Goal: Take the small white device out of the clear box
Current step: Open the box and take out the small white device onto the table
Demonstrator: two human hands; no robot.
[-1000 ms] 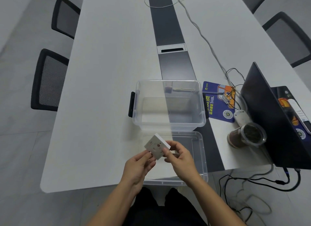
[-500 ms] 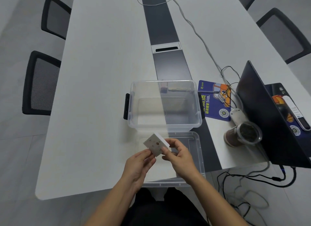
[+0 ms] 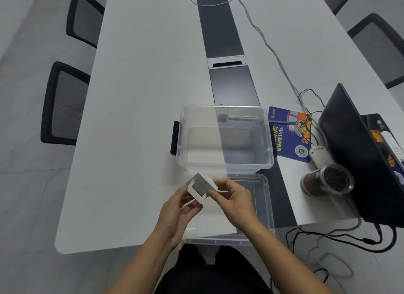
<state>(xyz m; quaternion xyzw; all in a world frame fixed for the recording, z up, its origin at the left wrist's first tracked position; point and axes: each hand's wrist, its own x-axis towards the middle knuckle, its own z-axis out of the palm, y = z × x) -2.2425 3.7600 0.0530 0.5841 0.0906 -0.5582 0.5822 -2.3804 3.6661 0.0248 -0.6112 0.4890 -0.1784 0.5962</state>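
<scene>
- Two black mesh office chairs (image 3: 65,103) stand at the left of the long white table (image 3: 140,110); two more show at the right edge.
- One left hand (image 3: 177,212), fingers curled narrowly, pinches the lower left edge of the small white device (image 3: 200,187).
- The one device, a flat square with a grey face, is tilted and held in the air, out of the box, above the lid's near left part.
- One right hand (image 3: 235,200) pinches the device's right edge with thumb and fingertips.
- One clear box (image 3: 225,162), open, with black side latches, sits just beyond the hands; nothing shows on its floor.
- One clear lid (image 3: 262,197) lies flat, touching the box's near side.
- One blue mouse pad (image 3: 284,145), one jar (image 3: 328,182) and one dark laptop (image 3: 354,153) sit at the right.
</scene>
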